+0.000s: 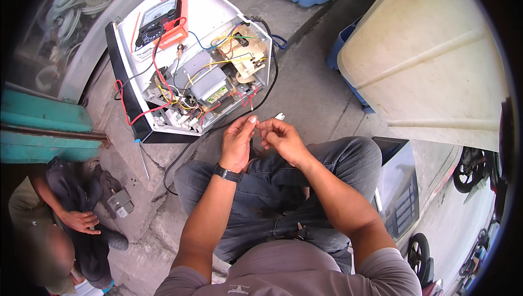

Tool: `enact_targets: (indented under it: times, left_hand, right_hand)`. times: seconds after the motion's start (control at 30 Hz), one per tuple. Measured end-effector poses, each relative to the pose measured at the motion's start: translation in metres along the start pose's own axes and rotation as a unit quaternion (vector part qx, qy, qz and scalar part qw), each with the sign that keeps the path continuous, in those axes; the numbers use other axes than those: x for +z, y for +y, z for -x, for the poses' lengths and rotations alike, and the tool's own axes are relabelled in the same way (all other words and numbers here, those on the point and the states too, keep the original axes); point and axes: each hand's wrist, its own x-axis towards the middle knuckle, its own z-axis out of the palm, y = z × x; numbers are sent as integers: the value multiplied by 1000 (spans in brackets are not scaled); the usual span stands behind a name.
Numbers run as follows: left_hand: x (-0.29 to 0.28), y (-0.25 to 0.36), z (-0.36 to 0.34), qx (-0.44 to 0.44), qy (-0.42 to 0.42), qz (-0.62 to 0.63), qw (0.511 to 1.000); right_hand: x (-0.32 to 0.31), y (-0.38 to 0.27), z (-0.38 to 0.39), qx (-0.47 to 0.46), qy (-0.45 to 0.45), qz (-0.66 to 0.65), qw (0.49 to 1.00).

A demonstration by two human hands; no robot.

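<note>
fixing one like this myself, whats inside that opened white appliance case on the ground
Inside the white appliance case: a grey boxy component, red, yellow and blue wires, and a beige plastic part. A multimeter rests on top. Anything beneath the wiring is covered.

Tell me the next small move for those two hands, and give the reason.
Probably carry the small white part toward the opened appliance. Both the left hand and right hand pinch it together above the knees, clear of the exposed wiring, with the meter resting on the casing.
</note>
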Motion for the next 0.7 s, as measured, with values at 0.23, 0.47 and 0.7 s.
enact_targets:
  times: [0.23, 0.47, 0.7]
  left_hand:
    - [2, -2, 2, 9, -1, -61, 998]
    - [1, 11, -1, 14, 52, -62, 997]
    - [-10, -6, -8, -5, 86, -67, 994]
  right_hand:
    - [-1, 0, -5, 12, 7, 52, 999]
    - [-3, -8, -19, -9, 15, -5, 1000]
    - [3, -13, -52, -63, 73, 33, 995]
